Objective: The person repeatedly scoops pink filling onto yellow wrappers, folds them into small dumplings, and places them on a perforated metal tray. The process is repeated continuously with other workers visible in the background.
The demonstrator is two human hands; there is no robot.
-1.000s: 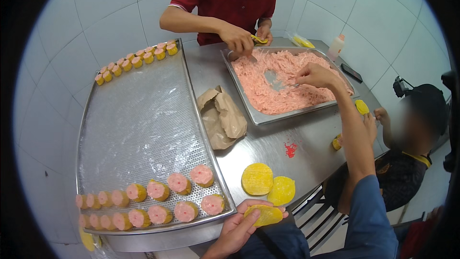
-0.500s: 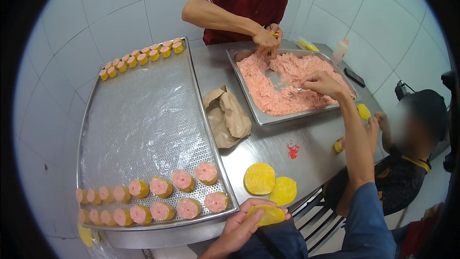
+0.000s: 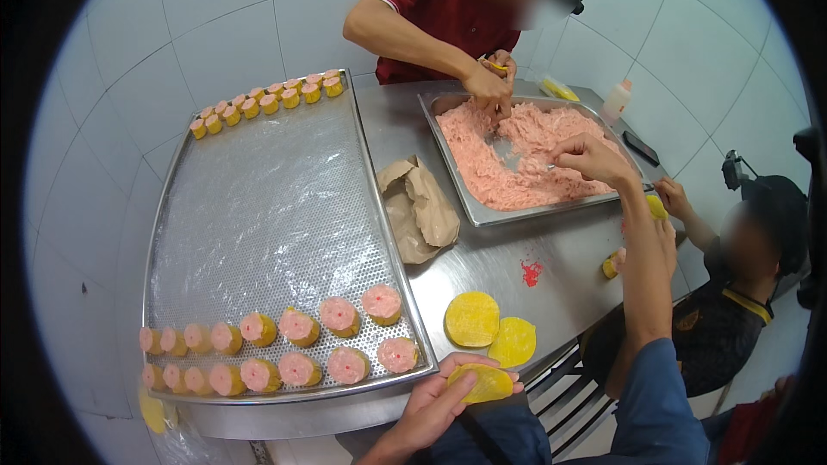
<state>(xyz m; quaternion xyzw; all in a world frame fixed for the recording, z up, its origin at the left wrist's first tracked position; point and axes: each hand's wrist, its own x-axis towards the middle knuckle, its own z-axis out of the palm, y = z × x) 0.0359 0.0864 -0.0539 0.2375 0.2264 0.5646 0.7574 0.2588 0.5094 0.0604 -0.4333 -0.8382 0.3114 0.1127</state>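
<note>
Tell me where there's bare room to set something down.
Free: the perforated tray between its far and near dumplings; the steel table between paper bag, red specks and filling pan. Crowded: the near table edge by the left hand, with two yellow wrappers; the pan, under the right hand.

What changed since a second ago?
The red-shirted co-worker's nearer hand moved right across the pan; the black-shirted co-worker's raised hand moved up toward it. Unchanged: your left hand still holds a yellow wrapper, right hand over the pink filling, filled pieces on the tray.
</note>
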